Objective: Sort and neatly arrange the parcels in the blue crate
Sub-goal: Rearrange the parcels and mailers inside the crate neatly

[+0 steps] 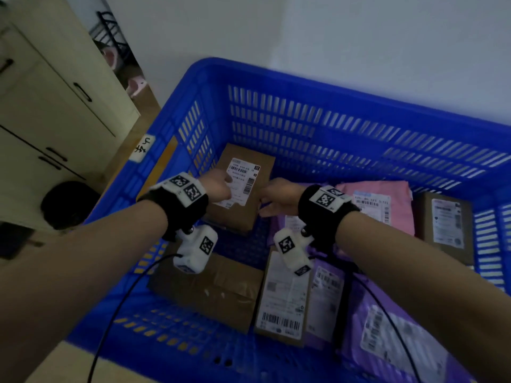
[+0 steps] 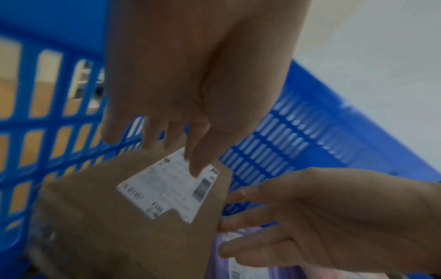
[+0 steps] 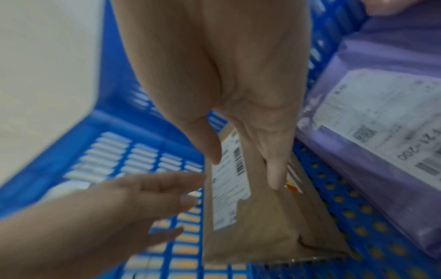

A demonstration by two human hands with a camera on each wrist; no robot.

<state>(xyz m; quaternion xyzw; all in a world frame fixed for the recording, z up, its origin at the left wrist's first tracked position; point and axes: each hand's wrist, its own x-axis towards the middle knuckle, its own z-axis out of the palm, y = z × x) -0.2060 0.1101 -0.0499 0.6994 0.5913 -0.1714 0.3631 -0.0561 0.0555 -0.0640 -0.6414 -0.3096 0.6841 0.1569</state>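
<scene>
A brown cardboard parcel (image 1: 257,164) with a white label (image 1: 243,183) lies in the far left corner of the blue crate (image 1: 304,78). My left hand (image 1: 219,186) reaches over it with straight fingers, and one fingertip (image 2: 195,169) touches the label. My right hand (image 1: 276,197) is at the parcel's right edge, its straight fingers (image 2: 250,224) against the side. In the right wrist view the thumb (image 3: 210,151) lies by the label face and a finger (image 3: 274,177) runs along the side of the parcel (image 3: 262,226). Neither hand is curled round the parcel.
More parcels lie in the crate: a pink bag (image 1: 387,205), a brown box (image 1: 445,225) at the right wall, purple bags (image 1: 387,341), a labelled box (image 1: 282,297) and a taped brown box (image 1: 215,291) near me. A cream cabinet (image 1: 55,106) stands left of the crate.
</scene>
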